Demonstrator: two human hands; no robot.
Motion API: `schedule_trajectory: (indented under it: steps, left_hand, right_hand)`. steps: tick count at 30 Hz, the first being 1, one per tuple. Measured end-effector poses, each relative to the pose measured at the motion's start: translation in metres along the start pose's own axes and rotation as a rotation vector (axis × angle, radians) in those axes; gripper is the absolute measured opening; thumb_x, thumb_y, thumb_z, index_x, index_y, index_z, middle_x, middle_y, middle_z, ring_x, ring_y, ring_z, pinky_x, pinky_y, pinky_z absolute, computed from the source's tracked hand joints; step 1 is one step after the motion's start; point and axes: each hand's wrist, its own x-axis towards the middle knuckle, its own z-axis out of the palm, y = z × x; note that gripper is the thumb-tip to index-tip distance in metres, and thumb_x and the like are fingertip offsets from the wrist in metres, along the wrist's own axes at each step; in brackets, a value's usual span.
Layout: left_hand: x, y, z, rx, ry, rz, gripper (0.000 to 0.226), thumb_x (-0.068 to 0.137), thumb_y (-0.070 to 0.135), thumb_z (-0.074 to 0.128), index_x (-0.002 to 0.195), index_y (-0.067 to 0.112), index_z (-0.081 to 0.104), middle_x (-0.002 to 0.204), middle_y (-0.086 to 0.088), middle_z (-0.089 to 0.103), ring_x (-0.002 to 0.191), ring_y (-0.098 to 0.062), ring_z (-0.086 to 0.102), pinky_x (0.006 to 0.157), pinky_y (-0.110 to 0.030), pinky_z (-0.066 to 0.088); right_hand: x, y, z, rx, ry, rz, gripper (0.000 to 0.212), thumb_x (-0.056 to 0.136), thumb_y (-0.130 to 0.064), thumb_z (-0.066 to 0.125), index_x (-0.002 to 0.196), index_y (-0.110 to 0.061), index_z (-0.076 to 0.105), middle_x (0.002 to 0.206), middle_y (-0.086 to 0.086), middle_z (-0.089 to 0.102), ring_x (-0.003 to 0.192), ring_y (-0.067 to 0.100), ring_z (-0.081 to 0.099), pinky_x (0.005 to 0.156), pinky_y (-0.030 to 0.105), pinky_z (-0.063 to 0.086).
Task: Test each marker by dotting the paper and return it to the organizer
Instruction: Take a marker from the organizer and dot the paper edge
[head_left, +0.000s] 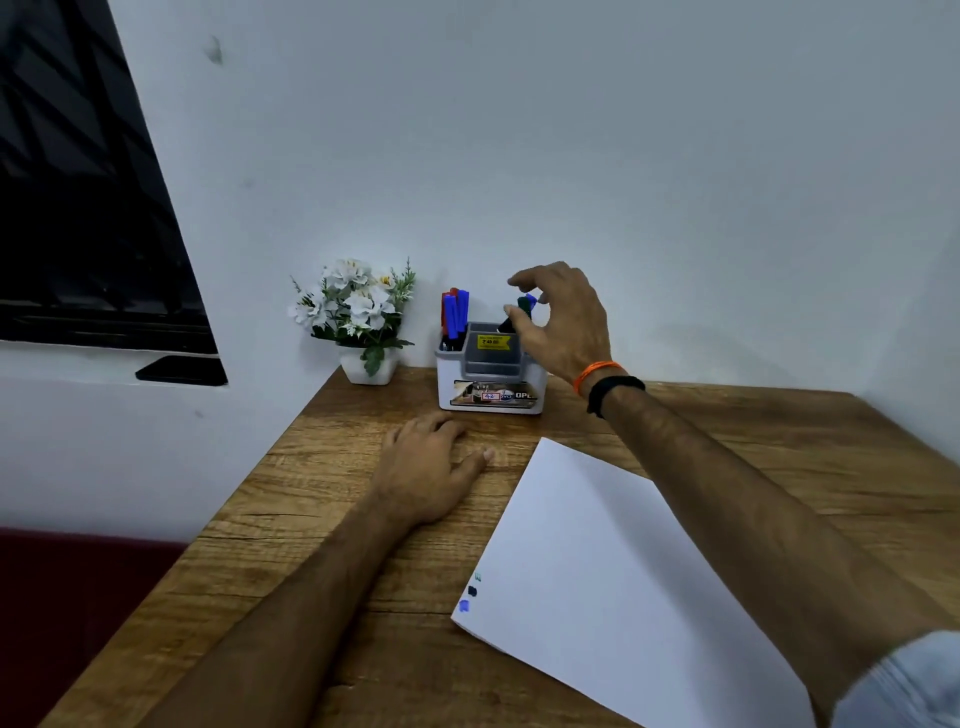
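A white and grey organizer stands at the back of the wooden desk. Its left compartment holds several blue and red markers. In its right compartment stand a green-capped marker, a blue-capped marker and a dark one. My right hand hovers over that right compartment, thumb and fingers spread apart around the marker tops. My left hand lies flat on the desk, holding nothing. White paper lies to the right, with three dots near its left edge.
A small white pot of artificial flowers stands left of the organizer against the wall. A dark window fills the upper left, with a black phone on its sill. The desk drops off along its left edge.
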Motion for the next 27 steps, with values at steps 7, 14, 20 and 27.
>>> schedule_trajectory:
  steps: [7,14,20,27]
  left_hand:
    - [0.003,-0.003,0.004,-0.010,0.023,0.009,0.066,0.090,0.069,0.034,0.139,0.027,0.047,0.149,0.001,0.042,0.138,-0.019,0.036,0.113,-0.047,0.026]
    - [0.004,-0.005,0.007,-0.004,0.034,0.013,0.066,0.091,0.068,0.034,0.139,0.026,0.048,0.150,0.001,0.041,0.138,-0.019,0.036,0.113,-0.048,0.026]
    - [0.003,-0.003,0.004,-0.005,0.010,0.004,0.066,0.091,0.068,0.034,0.141,0.026,0.046,0.150,0.001,0.040,0.139,-0.019,0.035,0.115,-0.049,0.024]
    - [0.000,-0.001,-0.001,-0.029,-0.012,0.003,0.065,0.092,0.065,0.037,0.141,0.023,0.045,0.150,-0.001,0.042,0.138,-0.019,0.036,0.115,-0.048,0.026]
  right_hand:
    - [0.008,-0.035,0.030,-0.008,-0.252,0.166,0.027,0.078,-0.050,0.073,0.090,-0.025,0.071,0.082,-0.008,0.072,0.080,0.012,0.067,0.077,0.031,0.056]
    - [0.013,-0.042,0.040,0.033,-0.290,0.284,0.026,0.078,-0.043,0.077,0.087,-0.018,0.075,0.088,0.001,0.074,0.085,0.019,0.067,0.075,0.028,0.052]
    - [0.024,-0.055,0.016,0.463,0.007,0.400,0.024,0.082,-0.032,0.078,0.094,-0.013,0.072,0.081,-0.002,0.074,0.075,0.009,0.070,0.077,0.032,0.060]
    - [0.004,-0.067,-0.033,0.743,-0.062,0.402,0.013,0.092,-0.026,0.068,0.100,-0.016,0.070,0.077,-0.002,0.070,0.063,0.011,0.069,0.065,0.035,0.059]
